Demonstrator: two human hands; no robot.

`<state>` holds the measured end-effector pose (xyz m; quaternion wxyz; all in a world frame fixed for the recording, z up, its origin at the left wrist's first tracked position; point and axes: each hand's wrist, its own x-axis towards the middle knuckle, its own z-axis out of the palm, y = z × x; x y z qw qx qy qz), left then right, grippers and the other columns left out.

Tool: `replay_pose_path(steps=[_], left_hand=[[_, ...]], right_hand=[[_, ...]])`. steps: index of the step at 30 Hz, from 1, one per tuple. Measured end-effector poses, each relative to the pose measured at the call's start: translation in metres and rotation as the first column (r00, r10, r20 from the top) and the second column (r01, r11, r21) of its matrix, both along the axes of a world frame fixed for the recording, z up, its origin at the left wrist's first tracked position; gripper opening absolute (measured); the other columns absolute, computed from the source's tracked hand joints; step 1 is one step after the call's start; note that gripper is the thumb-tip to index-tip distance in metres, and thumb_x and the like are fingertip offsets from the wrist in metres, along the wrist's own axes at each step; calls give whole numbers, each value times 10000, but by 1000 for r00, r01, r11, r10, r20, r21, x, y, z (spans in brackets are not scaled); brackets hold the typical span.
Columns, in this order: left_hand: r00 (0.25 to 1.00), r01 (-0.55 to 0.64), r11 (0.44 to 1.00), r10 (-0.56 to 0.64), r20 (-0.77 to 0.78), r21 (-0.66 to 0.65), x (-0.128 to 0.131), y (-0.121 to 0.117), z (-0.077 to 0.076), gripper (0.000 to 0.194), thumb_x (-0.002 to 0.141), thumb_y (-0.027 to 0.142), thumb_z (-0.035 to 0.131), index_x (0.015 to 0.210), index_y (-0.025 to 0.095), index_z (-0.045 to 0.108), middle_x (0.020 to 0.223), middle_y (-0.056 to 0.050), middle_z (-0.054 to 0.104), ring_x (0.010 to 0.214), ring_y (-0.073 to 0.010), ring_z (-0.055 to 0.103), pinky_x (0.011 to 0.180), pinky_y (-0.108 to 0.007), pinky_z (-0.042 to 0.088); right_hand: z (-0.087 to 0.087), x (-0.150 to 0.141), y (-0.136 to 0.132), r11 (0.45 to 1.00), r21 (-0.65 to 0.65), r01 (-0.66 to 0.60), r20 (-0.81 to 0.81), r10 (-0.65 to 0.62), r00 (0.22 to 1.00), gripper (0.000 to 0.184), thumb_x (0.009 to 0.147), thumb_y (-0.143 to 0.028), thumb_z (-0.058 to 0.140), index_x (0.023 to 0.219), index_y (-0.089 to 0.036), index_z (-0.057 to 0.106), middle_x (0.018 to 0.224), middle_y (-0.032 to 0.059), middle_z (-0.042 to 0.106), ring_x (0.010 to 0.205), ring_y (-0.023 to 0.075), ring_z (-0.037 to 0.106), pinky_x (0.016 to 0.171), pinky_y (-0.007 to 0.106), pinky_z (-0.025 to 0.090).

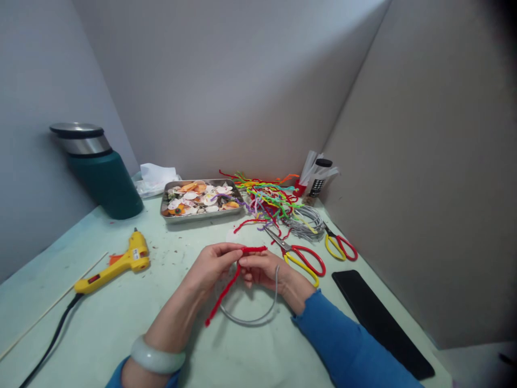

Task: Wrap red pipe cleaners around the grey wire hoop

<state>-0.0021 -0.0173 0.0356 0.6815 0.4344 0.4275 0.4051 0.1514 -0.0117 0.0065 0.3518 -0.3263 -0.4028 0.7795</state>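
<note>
My left hand [214, 265] pinches a red pipe cleaner [254, 249] between thumb and fingertips, close to my right hand [260, 268]. One end of the pipe cleaner sticks out to the right above my right thumb, while the other hangs down toward me on the left. A grey wire [252, 323] curves in a loop below both hands, and its free end rises in front of my right wrist. Where wire and pipe cleaner meet is hidden by my fingers. My right hand is closed at the same spot, its thumb against the pipe cleaner.
Left lie a yellow glue gun [117, 265] and a thin stick [52, 307], near a green bottle [105, 180]. Behind are a metal tray [202, 215] of shells, colourful pipe cleaners [272, 199] and coiled wire [307, 223]. Two scissors [297, 256] and a black strip [379, 320] lie right.
</note>
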Motion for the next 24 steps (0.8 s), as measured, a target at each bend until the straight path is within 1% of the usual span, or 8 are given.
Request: replay_pose_path(steps=[3,6,10,13,16,18,21,24], left_hand=[[1000,6,1000,-6,-20,-6,0,-1,2,301,630,321,732,830,103,677,429,72,436,365,-13,227,377,-174,123],[1000,17,1000,-17,-24,-8,0,-1,3,299,620,331,735,793,98,665,421,74,411,369,-15,209,382,-184,109],[999,3,1000,-3,-37,-5,0,-1,5,319,616,346,737,791,91,657,409,81,381,374,-17,210,389,-187,108],[1000,8,1000,-8,1,-21,0,-2,6,332,624,341,730,824,88,650,413,84,376,372,-15,209,388,-184,105],[999,2,1000,-1,42,-21,-1,-2,7,334,644,315,714,889,107,622,428,85,400,365,-15,229,382,-176,108],[999,-18,1000,18,32,-6,-1,-2,6,308,667,308,694,896,125,598,424,88,404,355,-18,232,377,-172,109],[998,-56,998,57,-24,39,0,-2,6,243,676,304,682,814,129,584,442,73,446,350,-17,253,370,-168,128],[995,-68,994,73,-62,87,2,-3,8,211,657,286,689,743,124,584,475,50,502,364,-24,311,377,-167,172]], right_hand=[[3,-1,0,998,53,22,57,-25,998,163,650,-217,678,764,-110,630,592,3,577,491,99,531,475,230,457],[9,-1,0,987,155,30,121,-49,991,142,653,-208,642,766,-124,619,592,-3,575,498,107,543,474,230,457],[12,0,1,943,321,89,215,-164,963,41,653,-156,611,686,-136,599,541,-25,548,480,93,518,465,207,434],[6,-1,3,954,284,102,141,-146,979,108,683,-202,626,763,-130,628,631,4,596,552,119,565,523,246,478],[-1,-1,4,980,194,38,59,-50,997,206,714,-258,640,859,-112,641,726,54,646,620,153,621,608,299,504],[-3,-1,5,986,166,-4,35,-2,999,225,729,-277,641,874,-105,639,722,63,653,606,156,631,621,308,502],[-5,-1,5,987,164,2,21,-6,1000,211,737,-280,642,850,-102,635,650,41,633,544,134,604,588,294,494],[-6,-2,4,982,180,48,37,-56,998,186,723,-273,652,812,-113,616,613,21,613,526,123,582,556,281,490]])
